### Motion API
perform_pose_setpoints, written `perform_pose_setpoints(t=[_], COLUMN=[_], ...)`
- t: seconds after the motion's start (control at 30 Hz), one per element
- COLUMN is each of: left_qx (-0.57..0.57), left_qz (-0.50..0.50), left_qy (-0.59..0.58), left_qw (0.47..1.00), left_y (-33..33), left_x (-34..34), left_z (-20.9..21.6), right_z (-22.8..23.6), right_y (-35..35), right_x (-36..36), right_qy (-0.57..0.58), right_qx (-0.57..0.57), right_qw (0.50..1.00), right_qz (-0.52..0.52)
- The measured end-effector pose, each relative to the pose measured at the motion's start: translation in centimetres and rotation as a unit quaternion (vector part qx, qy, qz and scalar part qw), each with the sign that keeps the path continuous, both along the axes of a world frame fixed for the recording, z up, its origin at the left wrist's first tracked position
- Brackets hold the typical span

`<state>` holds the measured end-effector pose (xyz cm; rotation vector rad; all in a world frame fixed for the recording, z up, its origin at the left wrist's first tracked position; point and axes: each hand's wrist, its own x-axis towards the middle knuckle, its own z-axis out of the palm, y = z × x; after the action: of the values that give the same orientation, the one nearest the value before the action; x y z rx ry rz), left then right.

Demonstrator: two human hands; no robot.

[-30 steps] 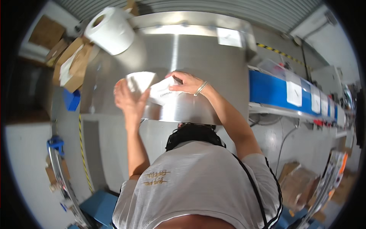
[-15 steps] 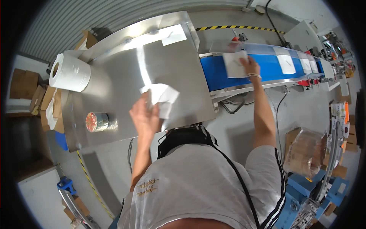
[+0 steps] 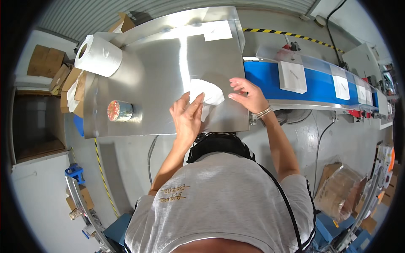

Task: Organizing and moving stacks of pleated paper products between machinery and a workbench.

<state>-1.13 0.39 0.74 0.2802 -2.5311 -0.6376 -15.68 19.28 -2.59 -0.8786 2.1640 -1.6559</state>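
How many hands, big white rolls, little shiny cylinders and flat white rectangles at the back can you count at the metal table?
Hands (left hand, right hand): 2
Big white roll: 1
Little shiny cylinder: 1
Flat white rectangle at the back: 1
Total: 5

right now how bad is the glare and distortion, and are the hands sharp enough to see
Head view: a bright glare streak crosses the steel table; head view: its far edge bows, and the corners go black; head view: left hand and right hand look fairly crisp, with little detail in the white piece.
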Motion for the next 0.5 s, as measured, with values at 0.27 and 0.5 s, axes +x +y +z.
perform_pose_setpoints(t=[0.27, 0.5], left_qx=[-0.003, -0.017], left_qz=[-0.002, -0.019], left_qy=[0.004, -0.007], left_qw=[1.0, 1.0], left_y=[0.2, -0.1], left_x=[0.5, 0.0], left_z=[-0.3, -0.3], right_z=[0.0, -0.8], right_y=[-1.9, -3.1], right_x=[0.2, -0.4], right_qy=[-0.07, -0.111], right_qx=[0.002, -0.01], right_qw=[0.995, 0.982], right_qz=[0.067, 0.151])
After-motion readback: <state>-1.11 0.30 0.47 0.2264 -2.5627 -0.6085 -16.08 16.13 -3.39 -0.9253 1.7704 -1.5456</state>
